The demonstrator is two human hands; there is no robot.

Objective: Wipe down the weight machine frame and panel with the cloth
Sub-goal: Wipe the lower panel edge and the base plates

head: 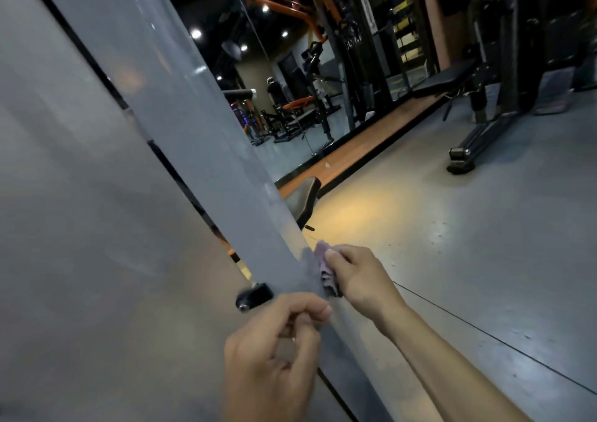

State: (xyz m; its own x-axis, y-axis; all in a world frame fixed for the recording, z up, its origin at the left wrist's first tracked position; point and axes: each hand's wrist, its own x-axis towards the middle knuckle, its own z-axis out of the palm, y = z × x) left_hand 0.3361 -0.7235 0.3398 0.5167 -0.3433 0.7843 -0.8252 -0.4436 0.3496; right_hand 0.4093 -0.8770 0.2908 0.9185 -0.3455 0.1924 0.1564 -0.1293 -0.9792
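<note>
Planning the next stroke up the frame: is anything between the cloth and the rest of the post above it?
Nothing visible. The right hand presses the purple cloth against the edge of the grey frame post, and the post above runs bare. The black bracket sits lower, by the left hand, off that path.

cloth (326, 269) against frame (181, 124), panel (71, 195) left of it.

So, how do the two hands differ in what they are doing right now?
The right hand grips the purple cloth and presses it against the edge of the grey frame; the left hand holds no cloth, its fingers curled, thumb by the frame. The right hand is farther from the camera, the left hand nearer. Both are bare and close to the same frame.
</note>
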